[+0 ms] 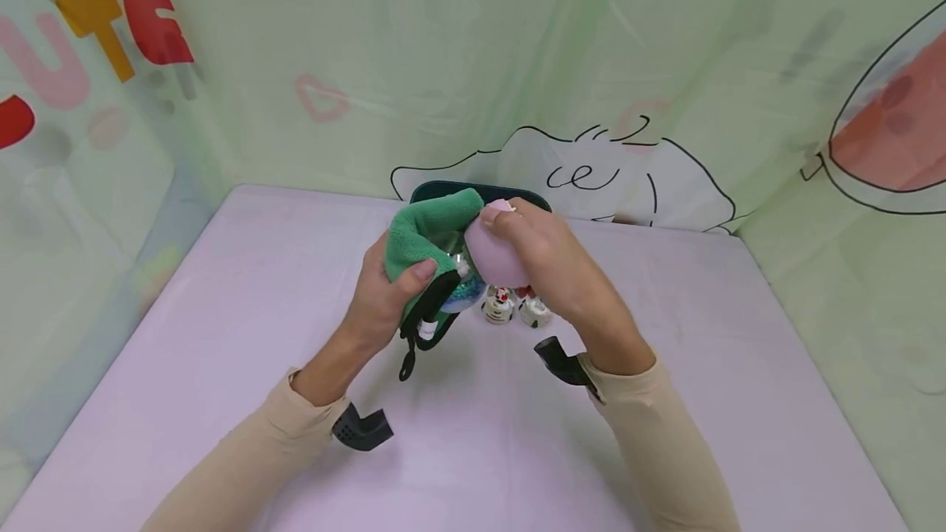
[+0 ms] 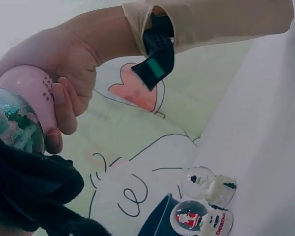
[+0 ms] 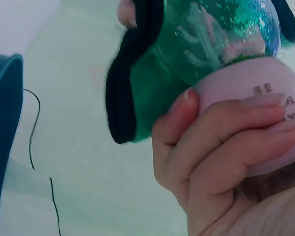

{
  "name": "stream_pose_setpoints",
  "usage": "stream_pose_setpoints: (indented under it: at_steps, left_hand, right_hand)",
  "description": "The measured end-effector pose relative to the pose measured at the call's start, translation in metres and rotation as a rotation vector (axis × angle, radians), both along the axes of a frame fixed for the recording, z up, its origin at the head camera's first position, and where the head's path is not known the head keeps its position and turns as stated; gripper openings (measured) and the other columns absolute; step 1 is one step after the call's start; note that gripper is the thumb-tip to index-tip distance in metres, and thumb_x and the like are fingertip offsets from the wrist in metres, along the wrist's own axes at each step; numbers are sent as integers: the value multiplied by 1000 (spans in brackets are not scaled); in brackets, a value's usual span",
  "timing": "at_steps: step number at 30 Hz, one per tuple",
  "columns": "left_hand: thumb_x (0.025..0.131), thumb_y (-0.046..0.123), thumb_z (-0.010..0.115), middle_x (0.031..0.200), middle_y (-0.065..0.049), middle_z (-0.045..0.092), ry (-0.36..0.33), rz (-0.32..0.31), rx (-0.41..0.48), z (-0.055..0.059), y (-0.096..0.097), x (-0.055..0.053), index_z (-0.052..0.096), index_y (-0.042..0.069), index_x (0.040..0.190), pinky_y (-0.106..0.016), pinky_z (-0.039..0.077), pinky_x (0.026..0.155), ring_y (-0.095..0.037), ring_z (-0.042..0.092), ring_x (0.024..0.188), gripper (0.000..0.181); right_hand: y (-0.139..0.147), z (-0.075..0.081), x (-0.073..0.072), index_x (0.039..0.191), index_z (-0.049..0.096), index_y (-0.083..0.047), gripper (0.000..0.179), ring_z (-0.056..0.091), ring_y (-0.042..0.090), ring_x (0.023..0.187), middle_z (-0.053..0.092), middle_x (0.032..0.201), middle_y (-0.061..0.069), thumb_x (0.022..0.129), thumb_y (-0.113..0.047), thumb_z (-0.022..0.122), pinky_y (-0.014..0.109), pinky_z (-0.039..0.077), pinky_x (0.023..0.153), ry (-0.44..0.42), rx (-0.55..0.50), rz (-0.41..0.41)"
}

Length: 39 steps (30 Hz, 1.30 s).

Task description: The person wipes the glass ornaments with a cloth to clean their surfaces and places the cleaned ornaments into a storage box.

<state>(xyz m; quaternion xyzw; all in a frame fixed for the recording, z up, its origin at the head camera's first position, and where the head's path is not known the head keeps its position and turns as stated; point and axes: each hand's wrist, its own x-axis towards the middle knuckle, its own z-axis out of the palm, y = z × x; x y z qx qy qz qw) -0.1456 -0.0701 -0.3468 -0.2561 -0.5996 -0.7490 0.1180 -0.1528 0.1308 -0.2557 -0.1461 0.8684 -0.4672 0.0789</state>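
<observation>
A snow globe with a pink base is held over the table, its clear dome turned to the left. Curled fingers of my right hand grip the base. Inside the glittery dome, the right wrist view shows a pale cactus shape. My left hand grips a green cloth with black trim, and the cloth wraps partly around the dome. Below the hands, two small snow globes, one with a Santa and one with a snowman, stand side by side on the table.
A dark teal bin stands at the back of the table, partly hidden behind the hands. Behind it hangs a pale green printed curtain. A lilac cloth covers the table.
</observation>
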Motion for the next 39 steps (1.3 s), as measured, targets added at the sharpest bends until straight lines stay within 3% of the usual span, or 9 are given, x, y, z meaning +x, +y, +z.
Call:
stream_pose_setpoints:
  at_steps: [5, 9, 15, 18, 21, 28, 32, 39]
  left_hand:
    - [88, 36, 67, 128, -1, 63, 23, 10, 32, 1, -2, 0, 49, -12, 136, -27, 50, 95, -23, 57, 111, 70]
    - [88, 34, 66, 126, -2, 62, -1, 19, 24, 2, -3, 0, 50, -10, 135, -27, 52, 93, -20, 57, 109, 66]
    - [87, 31, 62, 123, -2, 63, -28, 34, 6, 2, -6, -2, 52, -8, 134, -27, 52, 92, -20, 59, 107, 62]
    - [88, 30, 62, 124, -3, 65, -32, 23, 36, 3, -6, -3, 53, -8, 135, -28, 52, 93, -20, 61, 108, 61]
    - [88, 30, 62, 121, -3, 65, -51, 18, 56, 3, -6, -3, 54, -5, 134, -28, 53, 91, -19, 61, 106, 58]
    - [90, 30, 62, 121, -6, 63, -127, 19, 27, 3, -7, -2, 53, -3, 135, -28, 55, 89, -19, 60, 104, 56]
    - [91, 28, 60, 123, -7, 62, -157, 20, 10, 4, -8, -2, 53, -2, 136, -29, 56, 90, -20, 60, 106, 55]
    - [91, 27, 60, 124, -7, 61, -145, 12, 29, 5, -8, -3, 52, -2, 137, -30, 54, 93, -20, 59, 109, 55]
  right_hand:
    - [-2, -10, 2, 126, 55, -16, 47, 59, 28, 74, 59, 108, 16, 99, -51, 40, 37, 51, 58, -79, -122, 2]
    - [-5, -18, 3, 134, 50, -15, 50, 58, 28, 79, 56, 113, 17, 99, -49, 39, 33, 49, 59, -116, -185, -9]
    - [-10, -27, 10, 134, 49, -15, 50, 58, 32, 95, 54, 122, 13, 100, -49, 38, 35, 53, 65, -22, -155, -72]
    - [-13, -31, 15, 132, 49, -13, 46, 59, 32, 99, 56, 123, 11, 102, -46, 41, 38, 56, 68, 110, -114, -84]
    - [-16, -34, 19, 128, 50, -10, 44, 61, 28, 93, 61, 115, 11, 99, -44, 48, 39, 58, 67, 304, -69, -88]
    - [-20, -44, 16, 121, 55, -4, 55, 61, 19, 75, 65, 97, 8, 82, -43, 62, 34, 54, 54, 734, -1, -64]
    - [-22, -48, 13, 116, 57, -2, 60, 63, 19, 73, 66, 98, 9, 77, -47, 62, 36, 56, 54, 915, 40, -44]
    - [-27, -50, 10, 106, 59, -1, 62, 64, 22, 69, 61, 89, 9, 77, -56, 58, 39, 57, 52, 1181, 42, 2]
